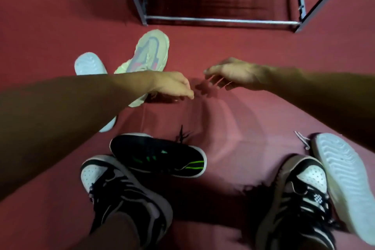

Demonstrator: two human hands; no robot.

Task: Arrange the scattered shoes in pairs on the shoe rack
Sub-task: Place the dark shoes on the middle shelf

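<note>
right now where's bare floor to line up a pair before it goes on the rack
The widest bare carpet lies between the rack and the two hands, left and right. Another patch runs from the black shoe to the white shoe. Crowded: left side, around the beige shoe and white sole.

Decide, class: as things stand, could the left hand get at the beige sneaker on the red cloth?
Probably yes. The left hand hangs empty right above the beige sneaker, and nothing lies over that shoe; only the white sole sits beside it.
</note>
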